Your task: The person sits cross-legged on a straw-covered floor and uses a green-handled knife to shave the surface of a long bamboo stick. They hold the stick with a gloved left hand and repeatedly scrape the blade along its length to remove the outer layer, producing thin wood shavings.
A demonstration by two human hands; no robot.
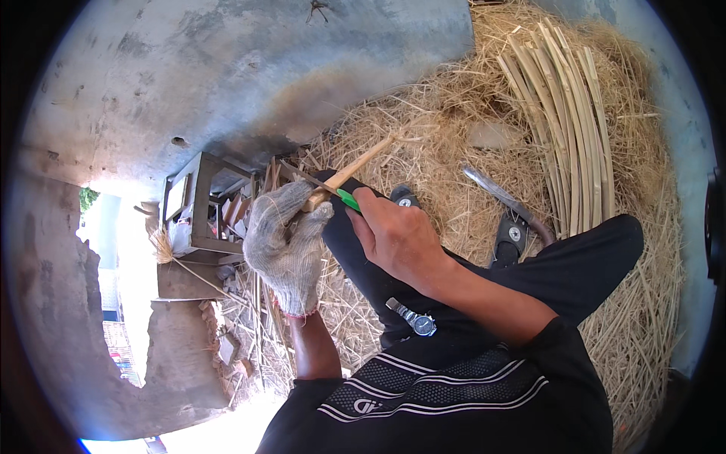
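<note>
Stick (355,168) gripped in left hand (286,240) (gloved)

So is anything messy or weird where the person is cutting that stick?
A wristwatch lies loose on the person's dark lap instead of on a wrist. Pruning shears lie half sunk in the straw. Otherwise the gloved left hand and bare right hand work the bamboo strip normally.

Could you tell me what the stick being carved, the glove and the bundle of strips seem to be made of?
The stick looks like pale bare wood or bamboo, matt and freshly cut. The glove on the left hand seems knitted grey cotton: ribbed weave, red-edged cuff. The bundle of strips looks like split bamboo or cane: long, smooth, yellow-green slats lying on the straw.
</note>
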